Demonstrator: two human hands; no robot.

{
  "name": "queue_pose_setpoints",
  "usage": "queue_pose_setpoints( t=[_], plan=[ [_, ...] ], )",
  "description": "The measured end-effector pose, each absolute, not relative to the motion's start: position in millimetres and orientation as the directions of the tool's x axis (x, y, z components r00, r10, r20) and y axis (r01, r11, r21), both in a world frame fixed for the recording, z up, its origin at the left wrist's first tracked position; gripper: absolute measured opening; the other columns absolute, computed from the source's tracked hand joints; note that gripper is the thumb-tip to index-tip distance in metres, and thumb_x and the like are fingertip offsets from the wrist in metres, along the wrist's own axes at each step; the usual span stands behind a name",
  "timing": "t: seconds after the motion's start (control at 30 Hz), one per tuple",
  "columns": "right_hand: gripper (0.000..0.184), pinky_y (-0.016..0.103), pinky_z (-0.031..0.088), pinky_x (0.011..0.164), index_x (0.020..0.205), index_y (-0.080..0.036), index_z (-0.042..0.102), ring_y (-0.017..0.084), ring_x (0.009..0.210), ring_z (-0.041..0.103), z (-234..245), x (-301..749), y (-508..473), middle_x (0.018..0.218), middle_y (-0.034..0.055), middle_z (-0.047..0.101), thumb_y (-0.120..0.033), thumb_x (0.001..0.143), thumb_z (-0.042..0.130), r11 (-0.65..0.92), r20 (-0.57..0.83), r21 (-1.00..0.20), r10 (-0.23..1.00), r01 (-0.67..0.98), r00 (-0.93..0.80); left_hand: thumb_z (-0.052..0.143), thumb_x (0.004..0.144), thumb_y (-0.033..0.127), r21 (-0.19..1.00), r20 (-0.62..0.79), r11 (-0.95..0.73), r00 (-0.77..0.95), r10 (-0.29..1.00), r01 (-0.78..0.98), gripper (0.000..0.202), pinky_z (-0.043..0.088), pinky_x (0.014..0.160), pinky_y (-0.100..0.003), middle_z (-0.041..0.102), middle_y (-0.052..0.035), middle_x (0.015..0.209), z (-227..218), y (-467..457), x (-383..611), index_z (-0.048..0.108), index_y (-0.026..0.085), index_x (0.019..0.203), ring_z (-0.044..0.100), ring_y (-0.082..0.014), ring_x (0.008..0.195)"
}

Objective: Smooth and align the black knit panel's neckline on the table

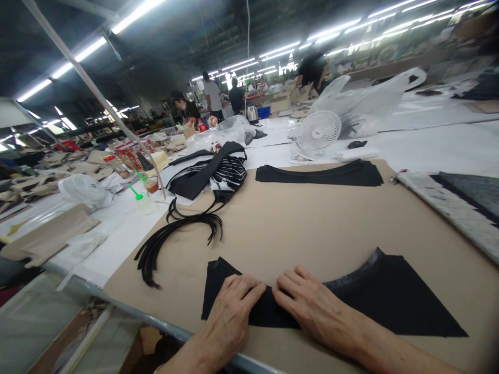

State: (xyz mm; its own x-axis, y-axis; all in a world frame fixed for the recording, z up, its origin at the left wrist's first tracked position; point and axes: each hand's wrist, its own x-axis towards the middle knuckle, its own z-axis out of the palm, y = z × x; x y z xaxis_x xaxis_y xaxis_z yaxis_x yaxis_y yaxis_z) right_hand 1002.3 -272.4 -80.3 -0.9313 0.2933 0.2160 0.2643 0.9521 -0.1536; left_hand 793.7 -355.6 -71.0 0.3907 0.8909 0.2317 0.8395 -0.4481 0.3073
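A black, flat piece of material [390,296] with a curved upper edge lies near the front of the beige board [249,228]. Along the right part of that curve runs a shiny raised edge. My left hand [236,298] presses on the left part of the piece, fingers bent and closed at its upper edge. Close beside it, my right hand [306,298] grips the same edge with curled fingers; the fingertips are partly hidden. A bundle of thin black strips [175,234] lies to the left of my hands. Farther back rests another curved black piece [319,175].
Black and striped pieces [206,174] are heaped behind the strips. Small bottles with green tips [144,202] and a white fan [83,189] stand left. Another fan [317,131] and a plastic bag [362,104] are behind. Grey cloth [475,195] lies right. Several people are in the background.
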Motion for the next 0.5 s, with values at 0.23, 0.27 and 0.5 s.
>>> queue_pose_setpoints(
  t=[0.23, 0.27, 0.5],
  plan=[
    [0.02, 0.039, 0.034, 0.083, 0.103, -0.018, 0.054, 0.021, 0.083, 0.047, -79, 1001, -273, 0.093, 0.0048, 0.055, -0.004, 0.089, 0.047, 0.942, 0.215, -0.188, 0.314, 0.276, -0.925, 0.04, 0.084, 0.005, 0.134, 0.238, -0.501, 0.463, 0.854, 0.855, 0.055, 0.038, 0.1, -0.035, 0.058, -0.0057, 0.126, -80, -360, 796, 0.044, 0.019, 0.138, 0.05, -0.0205, 0.117],
    [0.022, 0.038, 0.034, 0.083, 0.104, -0.019, 0.054, 0.02, 0.083, 0.048, -76, 1003, -272, 0.093, 0.0043, 0.055, -0.005, 0.089, 0.047, 0.929, 0.206, -0.221, 0.342, 0.297, -0.917, 0.039, 0.083, 0.004, 0.107, 0.253, -0.504, 0.467, 0.847, 0.857, 0.057, 0.037, 0.102, -0.036, 0.057, -0.0055, 0.128, -81, -361, 795, 0.043, 0.019, 0.138, 0.049, -0.0203, 0.118],
    [0.032, 0.046, 0.031, 0.099, 0.114, -0.021, 0.05, 0.024, 0.103, 0.055, -57, 1024, -264, 0.112, 0.0059, 0.059, -0.026, 0.086, 0.065, 0.732, 0.028, -0.502, 0.547, 0.462, -0.837, 0.037, 0.084, 0.002, 0.083, 0.186, -0.522, 0.501, 0.845, 0.849, 0.059, 0.032, 0.107, -0.041, 0.055, -0.0038, 0.133, -74, -368, 782, 0.042, 0.023, 0.138, 0.047, -0.0191, 0.125]
  ],
)
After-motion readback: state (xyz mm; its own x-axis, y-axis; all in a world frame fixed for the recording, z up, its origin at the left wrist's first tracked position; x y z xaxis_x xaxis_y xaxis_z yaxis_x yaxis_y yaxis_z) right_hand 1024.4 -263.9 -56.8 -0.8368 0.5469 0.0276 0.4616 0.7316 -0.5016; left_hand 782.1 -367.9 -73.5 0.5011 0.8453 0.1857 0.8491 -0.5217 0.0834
